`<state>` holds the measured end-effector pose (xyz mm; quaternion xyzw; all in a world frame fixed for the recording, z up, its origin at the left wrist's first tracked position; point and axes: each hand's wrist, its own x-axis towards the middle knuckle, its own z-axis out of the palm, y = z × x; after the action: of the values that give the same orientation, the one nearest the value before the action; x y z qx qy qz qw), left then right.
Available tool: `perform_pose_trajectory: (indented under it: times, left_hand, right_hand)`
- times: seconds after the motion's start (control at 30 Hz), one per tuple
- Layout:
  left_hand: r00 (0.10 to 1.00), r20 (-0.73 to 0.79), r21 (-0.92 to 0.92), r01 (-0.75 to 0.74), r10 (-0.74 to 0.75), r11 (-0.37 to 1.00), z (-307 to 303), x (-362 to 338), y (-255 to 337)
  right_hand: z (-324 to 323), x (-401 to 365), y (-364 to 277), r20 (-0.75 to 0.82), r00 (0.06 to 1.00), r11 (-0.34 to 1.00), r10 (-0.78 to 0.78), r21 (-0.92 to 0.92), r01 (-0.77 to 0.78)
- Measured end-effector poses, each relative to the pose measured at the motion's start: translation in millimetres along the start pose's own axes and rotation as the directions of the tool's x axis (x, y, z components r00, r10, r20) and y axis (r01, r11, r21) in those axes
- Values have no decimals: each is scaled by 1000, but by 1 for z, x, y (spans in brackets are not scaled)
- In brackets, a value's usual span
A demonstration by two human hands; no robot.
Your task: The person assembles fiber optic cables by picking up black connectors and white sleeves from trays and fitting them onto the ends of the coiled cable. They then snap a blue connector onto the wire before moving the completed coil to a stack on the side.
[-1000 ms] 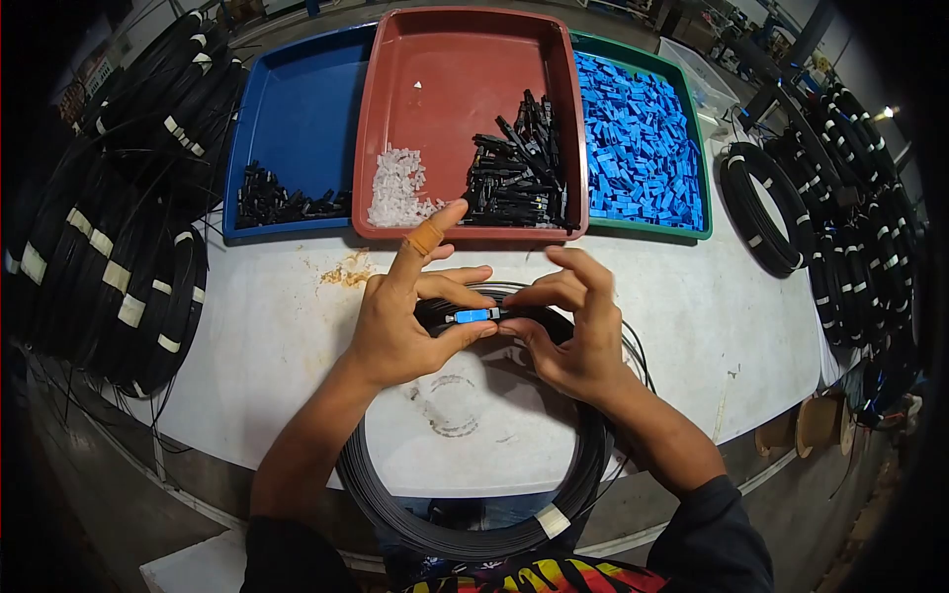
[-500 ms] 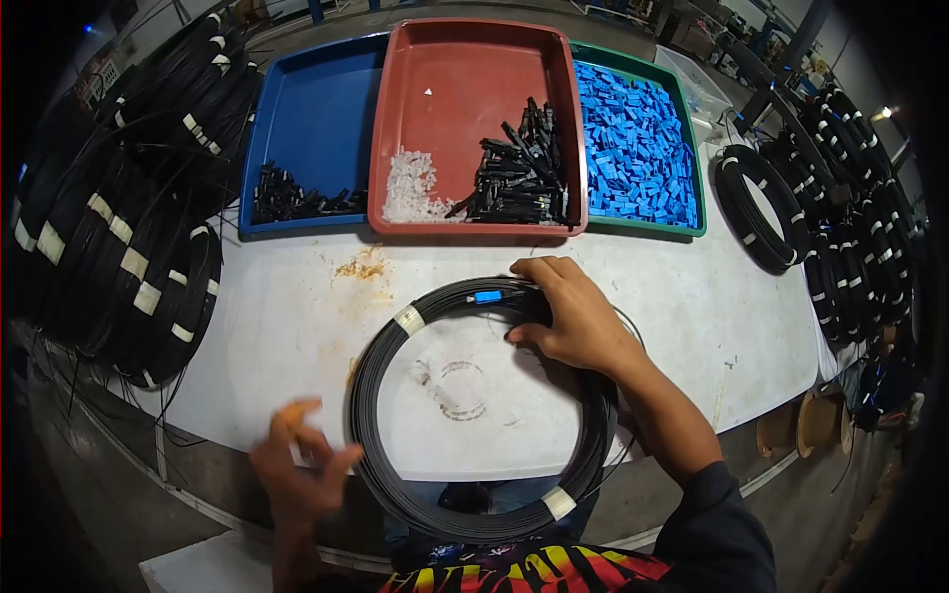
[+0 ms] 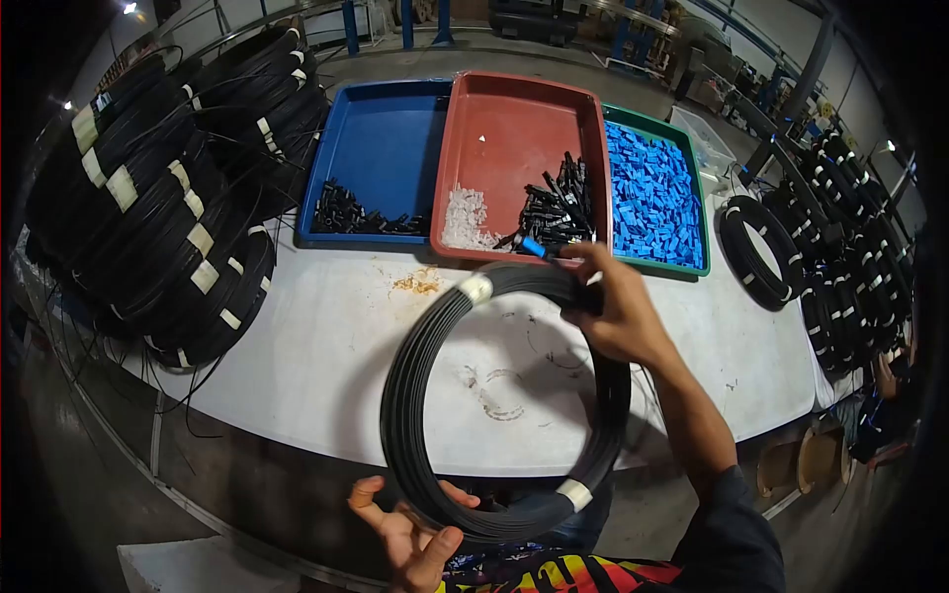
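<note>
We hold the black cable coil [image 3: 407,395] above the tabletop [image 3: 326,366]; our right hand [image 3: 630,318] has fingers closed on its upper side, our left hand [image 3: 407,542] has fingers half open around its lower edge.

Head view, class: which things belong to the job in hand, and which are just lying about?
In the job:
cable coil, in the right hand's grip
blue connector beside it
blue pieces, probably, since colours match

Lying about, apparently:
orange-brown scraps
coils stacked at left
brown spools
</note>
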<state>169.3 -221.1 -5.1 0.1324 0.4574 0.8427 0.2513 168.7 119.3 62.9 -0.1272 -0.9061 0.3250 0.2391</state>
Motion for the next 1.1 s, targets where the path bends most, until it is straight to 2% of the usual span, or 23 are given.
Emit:
perform_pose_trajectory:
  times: [0.07,0.1,0.17,0.2,0.23,0.27,0.3,0.33,0.37,0.43,0.47,0.53,0.57,0.6,0.63,0.67,0.7,0.77,0.83,0.97,1.0,1.07,1.1]
  left_hand:
    - [986,10,59,-169,169,984,16,10,17]
    - [986,19,57,-166,165,985,24,17,27]
    - [912,-3,146,-404,409,903,35,27,38]
    - [859,49,211,-508,510,835,30,37,40]
    - [626,257,108,-775,736,622,37,47,36]
    - [626,261,95,-774,734,626,21,54,46]
    - [574,589,194,-784,569,590,-9,67,63]
    - [472,828,271,-810,303,520,-25,74,73]
    - [384,532,-28,-883,755,469,35,64,55]
    - [273,484,93,-961,831,261,43,60,33]
    - [277,480,98,-960,833,263,37,62,40]
    - [183,858,99,-976,480,195,17,66,58]
    - [203,855,119,-973,477,200,14,63,52]
    - [187,836,141,-982,516,128,11,58,39]
    - [164,817,161,-985,553,55,9,56,26]
    - [79,763,113,-994,642,-12,7,62,9]
    - [85,760,115,-993,644,-5,7,61,10]
    - [180,853,131,-982,490,133,7,55,12]
    - [203,888,141,-974,413,177,-1,51,1]
    - [256,877,245,-966,407,80,-9,44,-30]
    - [232,893,227,-972,386,59,-11,44,-30]
    - [215,908,214,-976,361,41,-18,42,-34]
    - [175,934,191,-981,311,-22,-23,41,-40]
  right_hand:
    - [-16,2,-20,-124,991,991,-41,118,56]
    - [-25,6,-32,-177,983,978,-39,194,74]
    - [-40,10,-58,-302,951,942,-63,296,157]
    - [-51,10,-69,-313,941,947,-131,243,212]
    - [-59,10,-76,-317,928,946,-198,187,265]
    - [-66,8,-75,-257,966,877,-25,459,145]
    - [-73,5,-77,-282,948,967,-145,164,196]
    - [-74,4,-68,-254,939,943,-231,178,280]
    - [-71,3,-54,-225,922,913,-314,197,358]
    - [-62,-10,-36,-204,917,931,-342,60,360]
    - [-58,-19,-30,-197,922,941,-334,-7,339]
    - [-48,-39,-16,-179,927,943,-330,-100,316]
    - [-43,-50,-7,-177,927,942,-330,-129,310]
    - [-40,-62,2,-171,940,953,-295,-123,277]
    - [-36,-72,7,-180,948,963,-263,-115,245]
    - [-32,-80,10,-203,952,971,-228,-112,209]
    - [-29,-88,13,-228,954,978,-195,-114,172]
    - [-26,-101,23,-237,954,973,-184,-181,143]
    - [-31,-111,30,-177,972,974,-157,-190,123]
    - [-47,-125,32,64,996,998,-63,14,63]
    - [-52,-128,40,67,996,998,-61,18,60]
    - [-60,-135,56,200,976,993,82,65,-97]
    - [-66,-136,58,204,975,993,84,68,-99]
